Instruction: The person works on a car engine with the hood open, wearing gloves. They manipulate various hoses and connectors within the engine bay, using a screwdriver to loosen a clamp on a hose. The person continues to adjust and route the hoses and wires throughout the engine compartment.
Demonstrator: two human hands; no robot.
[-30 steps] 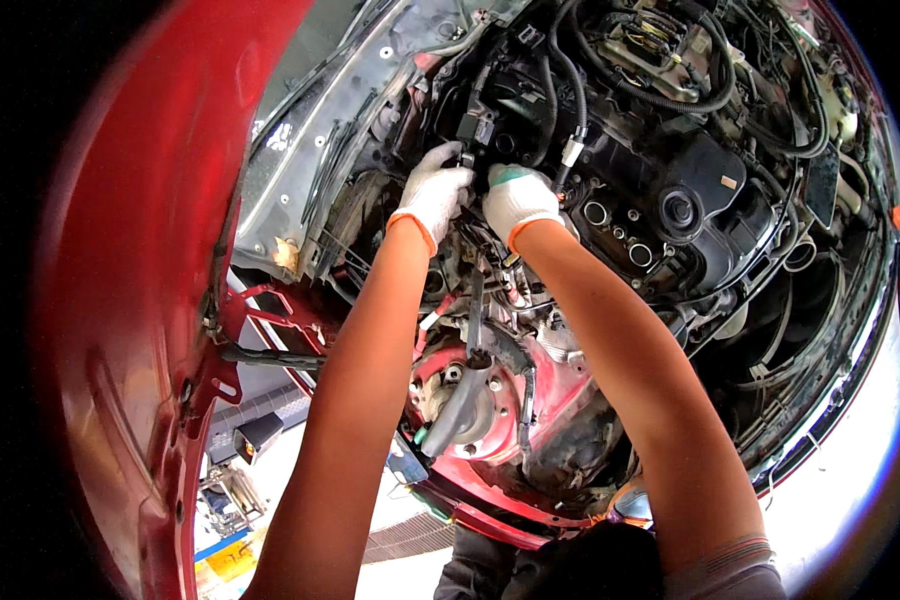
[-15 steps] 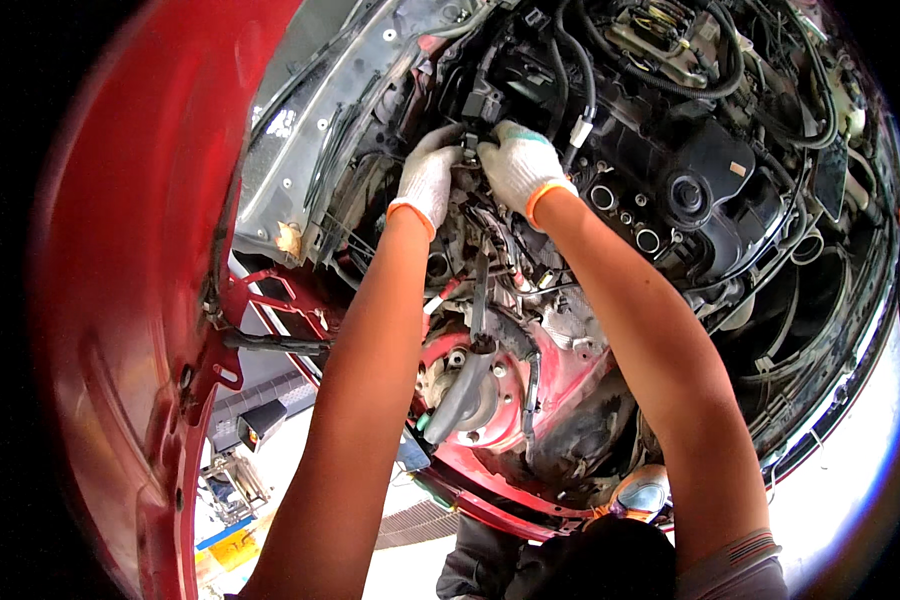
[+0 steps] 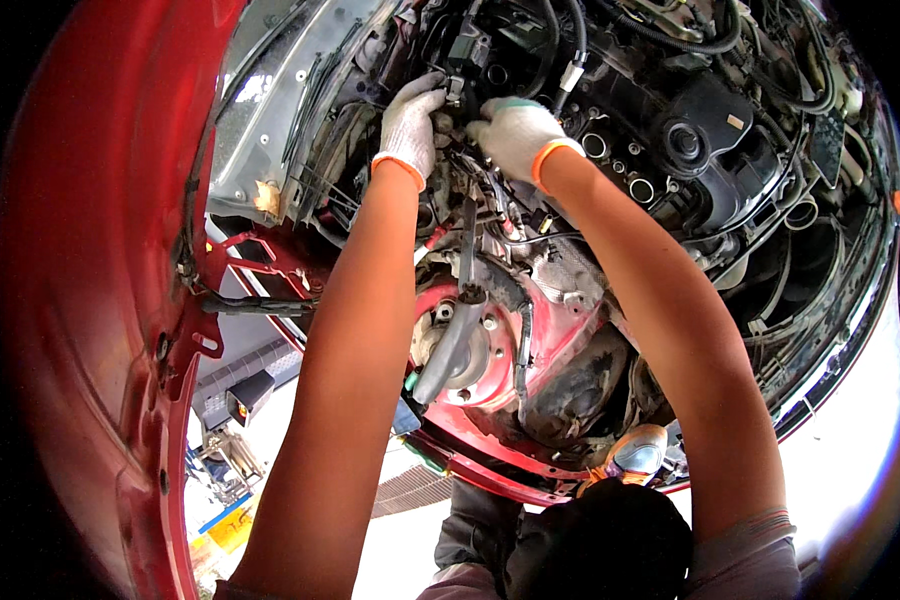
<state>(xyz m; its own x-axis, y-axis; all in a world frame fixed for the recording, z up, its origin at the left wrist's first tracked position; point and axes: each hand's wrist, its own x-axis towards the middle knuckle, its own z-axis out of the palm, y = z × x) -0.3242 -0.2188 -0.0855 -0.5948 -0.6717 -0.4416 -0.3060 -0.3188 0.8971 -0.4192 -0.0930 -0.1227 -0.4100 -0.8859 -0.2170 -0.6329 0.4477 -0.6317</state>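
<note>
Both my hands wear white knitted gloves with orange cuffs and reach deep into a car's engine bay. My left hand (image 3: 411, 125) has its fingers curled, the tips against the lower metal end of a black box-shaped part (image 3: 467, 50). Just right of and slightly below that part is my right hand (image 3: 518, 137), its fingers bent inward toward the left hand. What these fingers hold, if anything, is hidden. Below the hands run wires with a red-sleeved section (image 3: 437, 236). A grey tube-like bar (image 3: 452, 348) leans over the red strut tower (image 3: 500, 365).
The black engine cover (image 3: 685, 145) and open round ports (image 3: 641, 190) lie to the right. A raised red body panel (image 3: 80, 300) stands at the left. Black hoses (image 3: 575, 40) run behind the hands. A person's shoe (image 3: 638, 455) shows near the front edge.
The view has shifted, so the engine bay sits higher and slightly left. My right hand has moved down from the black part; my left hand stays beside it.
</note>
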